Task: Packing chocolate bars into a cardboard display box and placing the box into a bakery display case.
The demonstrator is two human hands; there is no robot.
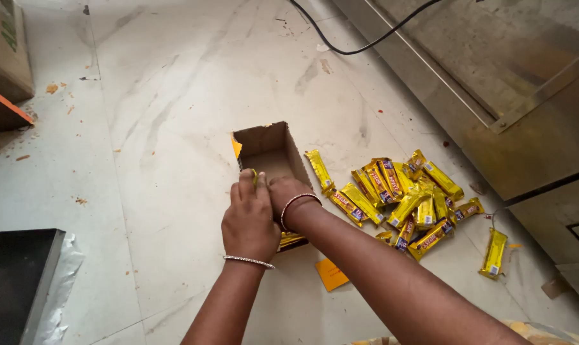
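Two hands (264, 214) over one cardboard box (268, 150)

head cam | worn high | looks steeply down | floor (174, 128) close

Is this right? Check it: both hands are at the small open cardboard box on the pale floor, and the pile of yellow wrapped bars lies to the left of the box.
Not quite. The head view shows the pile of yellow wrapped bars lying to the right of the cardboard box, not the left. The rest holds: the left hand and right hand are both at the open box on the pale floor.
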